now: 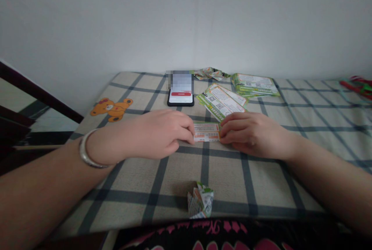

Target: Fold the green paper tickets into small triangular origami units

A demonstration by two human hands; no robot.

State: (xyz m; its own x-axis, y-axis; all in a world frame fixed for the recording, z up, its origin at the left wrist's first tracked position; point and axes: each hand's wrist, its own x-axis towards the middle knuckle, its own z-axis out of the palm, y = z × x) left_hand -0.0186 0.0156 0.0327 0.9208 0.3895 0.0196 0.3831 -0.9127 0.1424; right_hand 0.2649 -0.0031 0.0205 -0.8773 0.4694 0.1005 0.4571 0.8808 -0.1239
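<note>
A small printed paper slip (207, 131) with green, white and orange areas lies flat at the middle of the checked cloth. At its left end the curled fingers of my left hand (162, 131) press on it; a silver bangle circles that wrist. My right hand (255, 135) has its fingers bent over the slip's right end. The fingertips of both hands are partly hidden. Just behind my right fingers, a few loose slips (222, 102) overlap at a slant. Close to the front edge stands a folded paper piece (202, 202) of similar print.
A phone (181, 101) with a lit screen lies behind my left hand. Folded paper pieces (210, 73) rest by the wall, left of a stack of slips (258, 84). A bear picture (112, 109) is at left, a red and green object (360, 87) at far right.
</note>
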